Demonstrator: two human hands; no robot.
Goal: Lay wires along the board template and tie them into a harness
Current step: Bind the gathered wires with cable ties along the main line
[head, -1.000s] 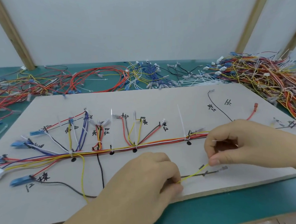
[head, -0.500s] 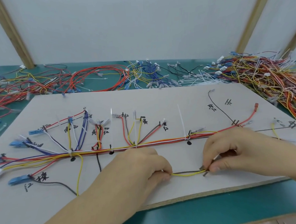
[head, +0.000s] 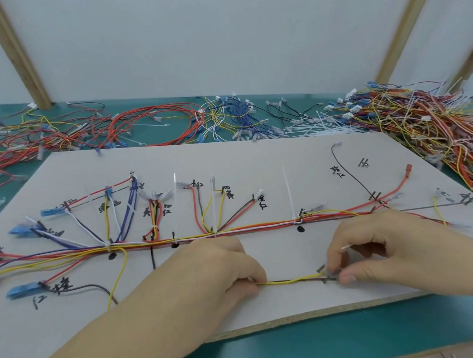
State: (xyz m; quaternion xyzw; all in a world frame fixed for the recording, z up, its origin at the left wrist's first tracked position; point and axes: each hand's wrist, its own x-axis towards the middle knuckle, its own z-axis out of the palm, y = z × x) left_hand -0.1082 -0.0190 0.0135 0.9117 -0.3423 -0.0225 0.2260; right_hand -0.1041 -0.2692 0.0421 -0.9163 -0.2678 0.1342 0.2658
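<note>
A: Right, where's the yellow wire (head: 291,280) rel. to the board template (head: 256,161)?
B: Near the board's front edge, w/ a dark drawn line under it. It runs taut betw. both hands.
A: Left hand (head: 221,265)?
B: Fingers curled, pinching the wire's left end.
A: Right hand (head: 378,250)?
B: Thumb & fingers pinch the wire's other end, at two dark pegs (head: 322,273) on the board. A white strip shows inside the curled fingers; can't tell what it is.
A: Main bundle (head: 233,230)?
B: Mid-board, behind both hands, red/yellow/white/blue wires tied w/ white cable ties (head: 287,192).
A: Beyond the board?
B: Loose wire piles (head: 420,123) on the green table (head: 350,343), along the board's far side.
</note>
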